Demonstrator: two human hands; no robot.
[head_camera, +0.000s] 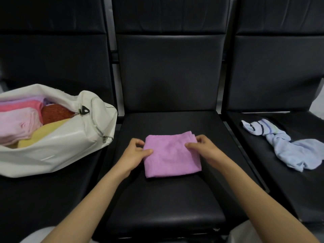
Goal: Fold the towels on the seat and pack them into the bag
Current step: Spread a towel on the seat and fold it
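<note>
A folded purple towel (171, 156) lies on the middle black seat (168, 204). My left hand (135, 152) pinches its left edge, thumb on top. My right hand (203, 146) pinches its far right corner, thumb lying across the top. An open white bag (57, 146) sits on the left seat, holding several folded towels in pink, lilac, red and yellow. A crumpled light blue towel (287, 146) with striped trim lies unfolded on the right seat.
Three black padded seats stand side by side with tall backrests (171, 67). Narrow gaps separate the seats. The bag's zipper (98, 127) hangs open toward the middle seat.
</note>
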